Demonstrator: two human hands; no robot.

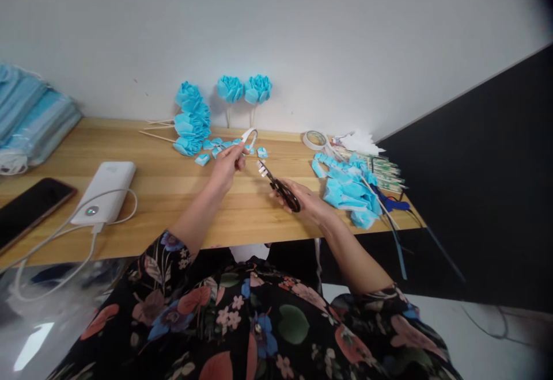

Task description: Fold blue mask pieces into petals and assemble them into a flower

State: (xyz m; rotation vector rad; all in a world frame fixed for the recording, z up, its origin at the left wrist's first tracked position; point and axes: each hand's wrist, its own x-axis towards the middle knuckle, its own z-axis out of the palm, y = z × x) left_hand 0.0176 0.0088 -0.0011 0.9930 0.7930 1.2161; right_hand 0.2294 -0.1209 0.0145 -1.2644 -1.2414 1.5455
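Fingers pinched, my left hand [227, 167] holds a curled white strip [250, 133] that looks like tape. My right hand [301, 198] grips dark-handled scissors [287, 194], their tips pointing up and left toward my left hand. Small white pieces [261, 168] cling to the blades near the tips. Just beyond my left hand, several small blue and white cut pieces [202, 159] lie scattered on the wooden table [173, 207]. Whether the scissor blades are apart is too small to tell.
Blue crepe flowers on sticks [190, 118] lie at the back, and two more flowers [258, 89] lean on the wall. To the right are a tape roll [315, 140], blue scraps [352, 193] and a glue gun [393, 203]. Leftward sit a power bank [106, 190] and phone [34, 210].
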